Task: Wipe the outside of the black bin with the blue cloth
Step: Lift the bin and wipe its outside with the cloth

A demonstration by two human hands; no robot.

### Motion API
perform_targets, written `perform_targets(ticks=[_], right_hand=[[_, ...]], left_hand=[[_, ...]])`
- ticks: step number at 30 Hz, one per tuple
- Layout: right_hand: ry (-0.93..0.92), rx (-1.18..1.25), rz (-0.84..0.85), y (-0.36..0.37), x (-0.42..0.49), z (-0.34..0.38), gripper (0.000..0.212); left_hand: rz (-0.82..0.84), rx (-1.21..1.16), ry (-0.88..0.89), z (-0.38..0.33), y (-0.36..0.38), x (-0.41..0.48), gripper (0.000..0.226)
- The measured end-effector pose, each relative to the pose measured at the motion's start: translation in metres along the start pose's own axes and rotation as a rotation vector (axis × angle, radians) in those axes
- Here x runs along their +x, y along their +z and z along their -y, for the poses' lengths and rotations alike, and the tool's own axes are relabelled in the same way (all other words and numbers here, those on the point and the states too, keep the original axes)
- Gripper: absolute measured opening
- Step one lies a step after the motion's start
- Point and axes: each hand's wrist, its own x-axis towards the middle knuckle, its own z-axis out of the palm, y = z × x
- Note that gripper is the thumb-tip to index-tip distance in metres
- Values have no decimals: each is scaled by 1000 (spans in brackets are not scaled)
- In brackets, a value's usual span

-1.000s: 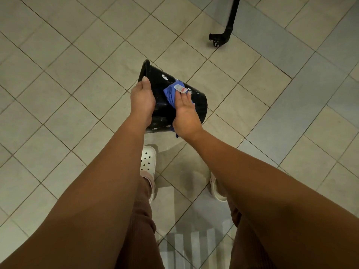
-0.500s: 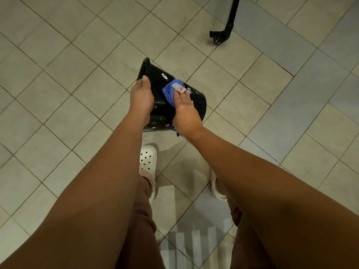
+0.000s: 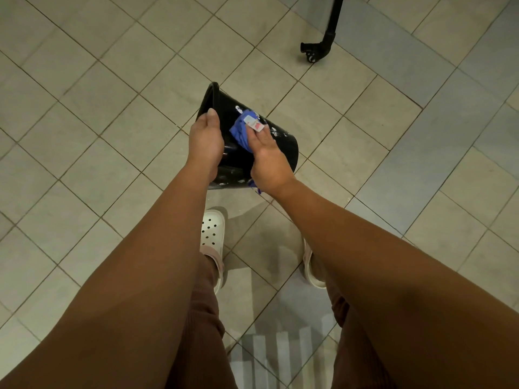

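On black bin (image 3: pixel 281 147), left hand (image 3: pixel 205 141) gripping, right hand (image 3: pixel 266 161) pressing blue cloth (image 3: pixel 239 131)

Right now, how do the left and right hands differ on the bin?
The left hand holds the black bin directly; the right hand presses the blue cloth onto it with straight fingers. The left hand sits toward the rim, the right hand nearer the base. Both rest on its outer wall.
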Motion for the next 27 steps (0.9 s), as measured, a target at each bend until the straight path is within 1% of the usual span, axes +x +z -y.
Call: perform_targets(ticks=[2, 4, 7, 9, 10, 12, 15, 17, 20, 22, 25, 27], right_hand=[[88, -21, -18, 1, -3, -1, 81], [99, -49, -27, 4, -9, 3, 78], [-19, -46, -39, 6, -14, 13, 75], [-92, -50, -18, 2, -11, 13, 76], [-100, -57, -5, -1, -8, 11, 77], [-49, -59, -12, -4, -3, 6, 77], [109, -60, -35, -4, -2, -1, 76], [120, -67, -63, -2, -5, -4, 69], [7, -61, -150, 0, -6, -2, 66], [-68, -22, -168, 2, -4, 2, 62], [-156, 32, -119, 6, -6, 13, 62], [-220, 22, -62, 6, -9, 17, 70]], left_hand=[[-33, 16, 14, -1, 1, 1, 27], [-58, 23, 22, -2, 0, 2, 30], [-61, 15, 13, -2, -3, 3, 39], [-54, 2, 13, -1, -4, 3, 38], [-58, -14, 15, -2, -4, 2, 38], [-75, -25, 13, -3, -5, 2, 38], [-71, 0, -4, -3, -4, 2, 30], [-47, 24, -28, -3, -5, 2, 25], [-22, -9, -85, -4, -9, 3, 31], [-6, -42, -103, -5, -9, 3, 34], [6, -82, -128, -6, -8, 2, 32], [-4, -100, -128, -7, -7, 0, 28]])
